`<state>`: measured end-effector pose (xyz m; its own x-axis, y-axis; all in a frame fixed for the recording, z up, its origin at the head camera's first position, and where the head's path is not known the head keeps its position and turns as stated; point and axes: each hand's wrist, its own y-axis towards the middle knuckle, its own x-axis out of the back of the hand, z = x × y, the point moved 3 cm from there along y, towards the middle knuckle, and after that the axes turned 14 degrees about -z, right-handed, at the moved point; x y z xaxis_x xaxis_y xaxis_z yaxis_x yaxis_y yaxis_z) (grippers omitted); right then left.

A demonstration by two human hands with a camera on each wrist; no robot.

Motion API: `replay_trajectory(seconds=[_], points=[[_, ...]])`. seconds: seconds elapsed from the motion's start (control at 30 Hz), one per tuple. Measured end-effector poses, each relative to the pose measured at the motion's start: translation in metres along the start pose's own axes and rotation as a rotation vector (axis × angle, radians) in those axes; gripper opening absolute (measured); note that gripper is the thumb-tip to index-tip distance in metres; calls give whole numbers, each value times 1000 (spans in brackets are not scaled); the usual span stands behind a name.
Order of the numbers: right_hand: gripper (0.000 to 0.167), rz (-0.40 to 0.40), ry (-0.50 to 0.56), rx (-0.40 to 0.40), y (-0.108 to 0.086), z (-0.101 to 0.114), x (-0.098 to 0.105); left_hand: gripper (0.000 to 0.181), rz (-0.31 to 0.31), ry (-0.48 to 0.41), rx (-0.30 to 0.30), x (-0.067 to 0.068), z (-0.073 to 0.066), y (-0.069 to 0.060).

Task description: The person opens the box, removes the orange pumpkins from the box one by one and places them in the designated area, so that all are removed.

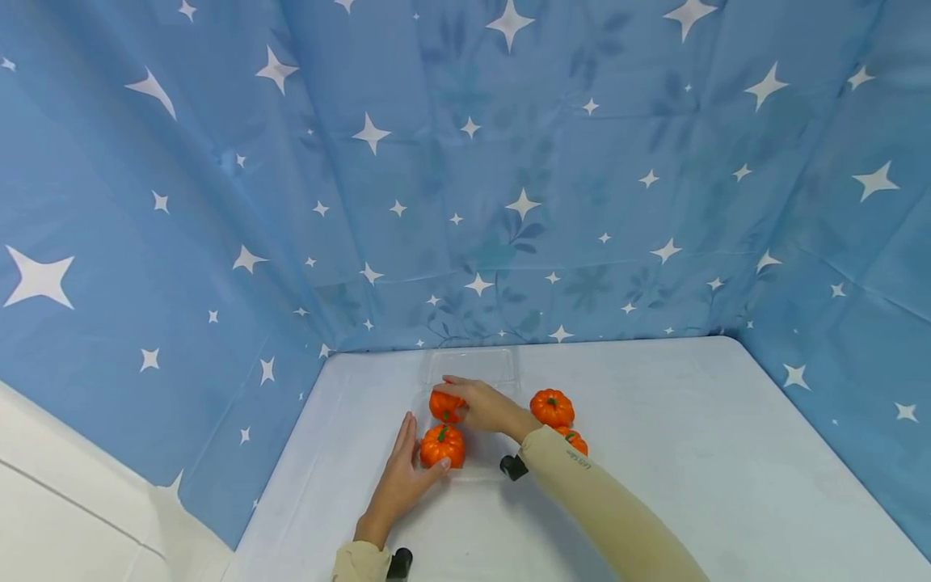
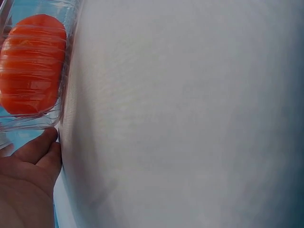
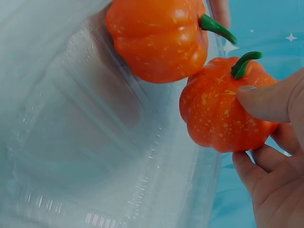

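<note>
My right hand point(image 1: 486, 406) pinches a small orange toy pumpkin point(image 3: 221, 109) with a green stem, thumb on its upper side and fingers underneath. That pumpkin is over the far left part of a clear plastic clamshell box point(image 3: 90, 118). Close against it, a second pumpkin point(image 1: 441, 447) sits at the box's near left. My left hand point(image 1: 398, 477) lies along the box's left side with its fingers straight and the thumb near the front edge. In the left wrist view, the second pumpkin point(image 2: 33, 66) shows through the ribbed clear wall, with the fingers point(image 2: 40, 147) beside it.
To the right of the box, another pumpkin point(image 1: 552, 408) rests on the white tabletop point(image 1: 676, 453). One more pumpkin point(image 1: 572, 440) is partly hidden by my right sleeve. The box's clear lid point(image 1: 470, 365) lies folded back near a blue star-patterned curtain point(image 1: 524, 267).
</note>
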<state>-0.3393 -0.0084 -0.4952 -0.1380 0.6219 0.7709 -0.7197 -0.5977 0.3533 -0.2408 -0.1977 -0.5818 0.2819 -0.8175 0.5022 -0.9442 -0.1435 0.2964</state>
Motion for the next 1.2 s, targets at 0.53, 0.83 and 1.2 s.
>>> replay_trajectory(seconds=[0.53,0.83,1.2], points=[[55,-137,241,-212,-12,-19,16,114,7,0,28,0,1,-1],[59,-202,471,-382,-21,-34,22,114,-1,24,14,0,0,0],[59,-248,591,-550,-31,-39,36,113,-2,41,14,0,-1,-1]])
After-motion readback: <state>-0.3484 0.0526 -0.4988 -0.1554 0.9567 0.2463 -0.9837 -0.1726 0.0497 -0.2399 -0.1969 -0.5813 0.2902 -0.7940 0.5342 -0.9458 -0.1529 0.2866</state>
